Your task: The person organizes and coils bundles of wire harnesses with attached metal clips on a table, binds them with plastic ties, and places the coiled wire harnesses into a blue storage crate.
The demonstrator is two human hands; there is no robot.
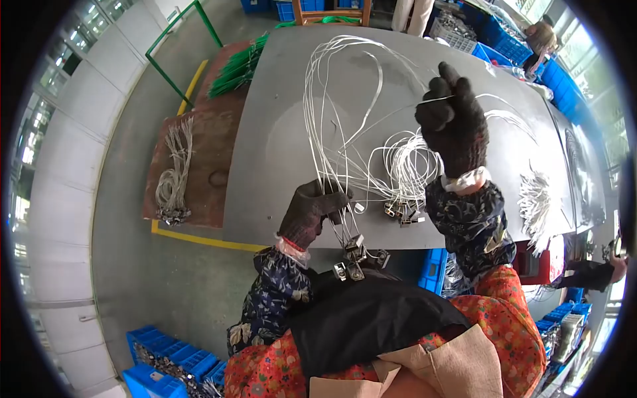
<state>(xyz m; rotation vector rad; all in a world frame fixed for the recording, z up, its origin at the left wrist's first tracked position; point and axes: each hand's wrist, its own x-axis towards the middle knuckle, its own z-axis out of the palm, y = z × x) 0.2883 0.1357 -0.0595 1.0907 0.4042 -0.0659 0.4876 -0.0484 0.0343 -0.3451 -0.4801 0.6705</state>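
My left hand (314, 207), in a dark glove, is closed round a bunch of thin white cables near the table's front edge. Below it dangle the bunch's metal connectors (355, 257); above it the cables (309, 86) spread in a long loop over the grey table (282, 142). Raised over the table's right half, my right hand (454, 119), also gloved, has its fingers bent round a thin white cable that runs across them. Between my hands lies a coiled cable bundle (410, 159) with metal connectors (403, 212) at its near side.
White cable ends (539, 199) lie at the table's right. On a brown board (211, 149) at the left are another cable bundle (174, 182) and green ties (240, 69). Blue crates (565, 86) stand behind at the right, near another person (541, 40). A green rail (166, 76) rises at the left.
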